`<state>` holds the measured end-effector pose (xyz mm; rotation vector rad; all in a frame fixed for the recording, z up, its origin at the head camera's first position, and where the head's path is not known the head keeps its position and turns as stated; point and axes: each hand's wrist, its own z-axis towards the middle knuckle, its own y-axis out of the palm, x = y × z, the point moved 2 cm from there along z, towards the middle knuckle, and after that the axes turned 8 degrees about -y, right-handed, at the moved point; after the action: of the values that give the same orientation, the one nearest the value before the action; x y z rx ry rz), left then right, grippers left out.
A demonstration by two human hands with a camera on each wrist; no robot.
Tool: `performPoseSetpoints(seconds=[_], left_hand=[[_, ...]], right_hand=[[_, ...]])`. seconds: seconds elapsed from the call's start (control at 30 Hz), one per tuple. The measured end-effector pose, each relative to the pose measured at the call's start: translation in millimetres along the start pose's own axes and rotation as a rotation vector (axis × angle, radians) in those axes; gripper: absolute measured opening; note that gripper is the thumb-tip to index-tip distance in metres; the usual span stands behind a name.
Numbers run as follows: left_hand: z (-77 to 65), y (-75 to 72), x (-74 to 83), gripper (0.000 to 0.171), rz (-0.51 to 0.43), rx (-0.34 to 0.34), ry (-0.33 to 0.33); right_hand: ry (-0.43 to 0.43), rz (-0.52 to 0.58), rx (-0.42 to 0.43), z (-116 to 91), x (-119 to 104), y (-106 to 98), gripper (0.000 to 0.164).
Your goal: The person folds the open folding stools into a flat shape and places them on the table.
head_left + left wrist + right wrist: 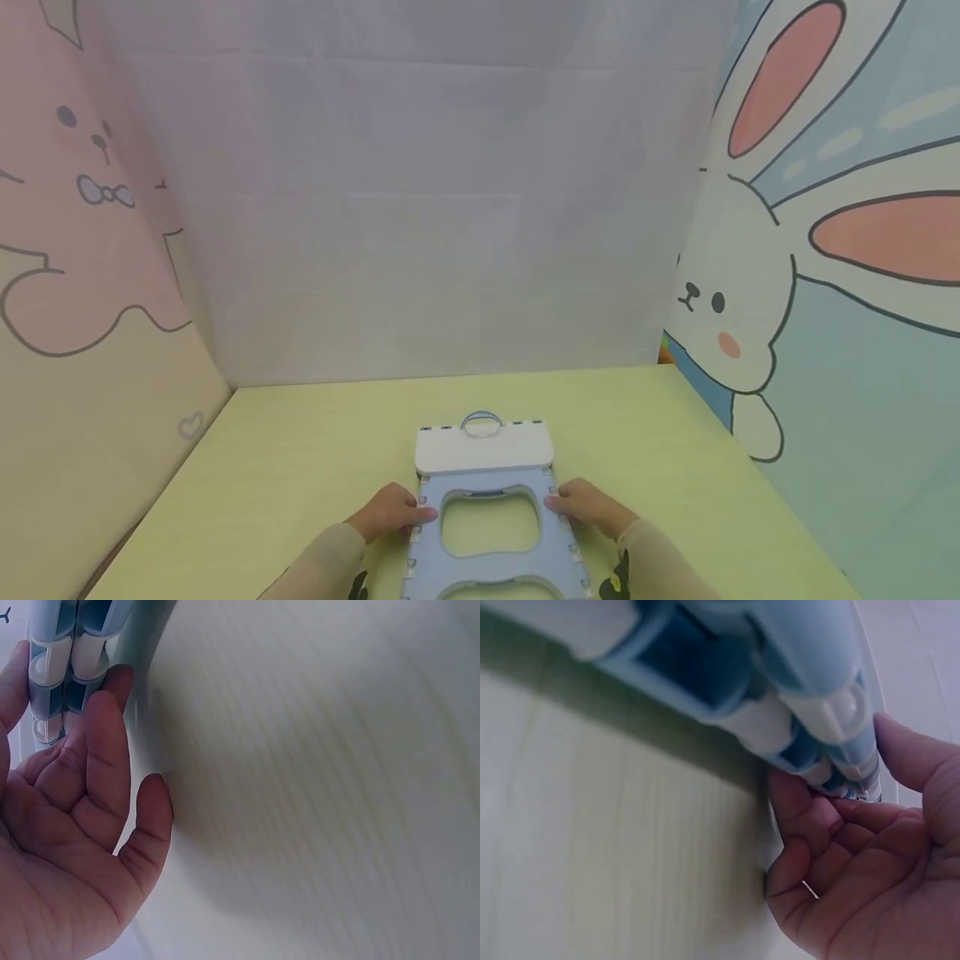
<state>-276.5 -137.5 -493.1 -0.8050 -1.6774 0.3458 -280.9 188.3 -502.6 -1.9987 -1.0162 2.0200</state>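
A folding step stool [491, 546], folded flat, has a white top panel, pale blue legs with cut-out openings and a small carry handle [482, 415] at its far end. My left hand [392, 512] grips its left edge, thumb on the upper face and fingers curled beneath. On the opposite edge, my right hand [592, 507] holds it the same way. Up close in the left wrist view, the stool's hinged edge [49, 664] sits between thumb and fingers. The right wrist view has the hinge row [810, 712] running into the right hand's [877, 877] grasp.
The stool is over a pale yellow wood-grain table [315, 450]. A plain whitish sheet [420, 208] hangs behind the table. Cartoon-printed panels stand at the left [97, 250] and right [862, 400] sides.
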Motion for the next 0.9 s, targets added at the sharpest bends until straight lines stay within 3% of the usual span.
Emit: performPoseSetpoints(seconds=[0.47,0.9], left_hand=[[0.6,3.9,-0.2,0.036,0.013,0.009,0.006],[3.2,4.8,-1.6,0.037,0.016,0.002,-0.016]], right_hand=[[0.029,-0.04,0.032,-0.4,0.7,1.1,0.037],[0.01,-0.001,0.023,0.4,3.4,0.0,0.037]])
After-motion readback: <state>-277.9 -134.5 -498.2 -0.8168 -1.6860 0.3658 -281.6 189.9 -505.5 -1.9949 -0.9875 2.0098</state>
